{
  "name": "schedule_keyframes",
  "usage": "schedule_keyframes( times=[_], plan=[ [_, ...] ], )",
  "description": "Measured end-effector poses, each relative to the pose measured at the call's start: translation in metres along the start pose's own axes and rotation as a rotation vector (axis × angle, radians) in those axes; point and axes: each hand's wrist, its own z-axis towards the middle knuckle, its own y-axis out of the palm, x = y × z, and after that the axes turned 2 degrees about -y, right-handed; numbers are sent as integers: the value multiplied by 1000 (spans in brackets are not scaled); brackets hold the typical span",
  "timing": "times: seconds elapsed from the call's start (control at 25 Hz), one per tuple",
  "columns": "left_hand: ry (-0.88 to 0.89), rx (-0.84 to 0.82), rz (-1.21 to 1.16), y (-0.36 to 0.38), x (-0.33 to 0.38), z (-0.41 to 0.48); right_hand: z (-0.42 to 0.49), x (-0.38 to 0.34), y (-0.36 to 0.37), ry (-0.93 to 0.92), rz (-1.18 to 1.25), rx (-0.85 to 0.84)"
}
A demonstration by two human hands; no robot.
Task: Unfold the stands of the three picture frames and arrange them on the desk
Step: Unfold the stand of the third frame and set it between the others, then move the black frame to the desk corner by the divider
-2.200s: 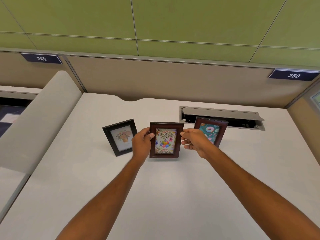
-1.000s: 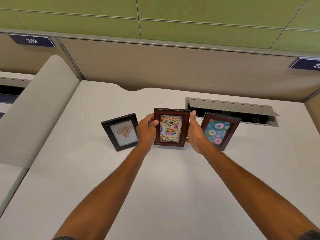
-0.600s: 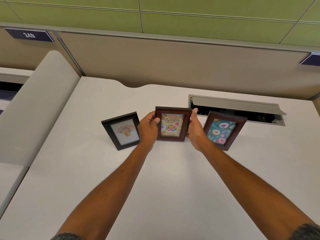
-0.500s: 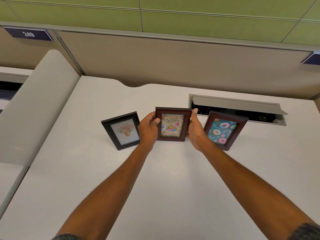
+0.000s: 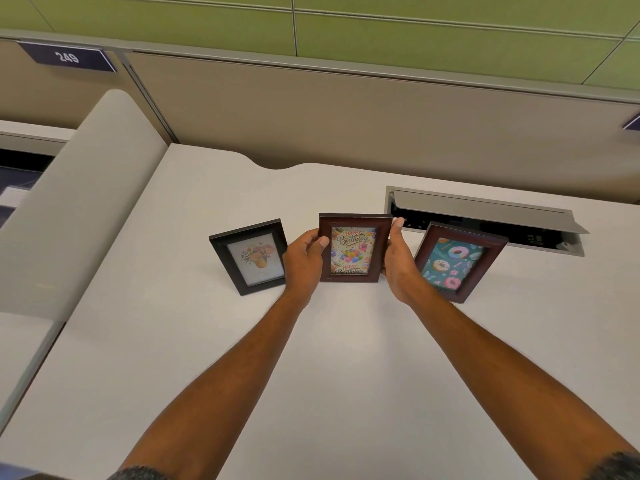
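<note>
Three picture frames stand in a row on the white desk (image 5: 311, 358). A brown frame with a birthday card (image 5: 353, 248) is in the middle, its bottom edge on the desk. My left hand (image 5: 304, 261) grips its left side and my right hand (image 5: 398, 261) grips its right side. To the left stands a black frame with a flower picture (image 5: 251, 259), upright and turned slightly. To the right stands a brown frame with a donut picture (image 5: 457, 265), leaning back. Both side frames are free of my hands. The stands behind the frames are hidden.
An open cable hatch with a raised grey lid (image 5: 485, 216) lies in the desk right behind the donut frame. A beige partition wall (image 5: 346, 116) runs along the back. A grey divider panel (image 5: 69, 202) borders the desk on the left.
The birthday frame has gone from held above the desk to resting on it between the two other frames. My hands shifted to its sides and stay on it.
</note>
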Motion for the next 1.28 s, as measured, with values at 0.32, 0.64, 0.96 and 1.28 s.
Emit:
schedule_keyframes(
  times=[0.32, 0.64, 0.96, 1.28],
  plan=[
    [-120, -24, -47, -2, -18, -29, -38, 17, 0, -216, -108, 38],
    [-355, 73, 55, -22, -44, -95, -90, 56, -3, -323, -189, 109],
    [-382, 214, -33, -70, -38, -121, -114, 61, 28, -401, -201, 100],
    [-388, 307, -178, -121, -35, -122, -110, 55, 88, -346, -261, -129]
  ],
)
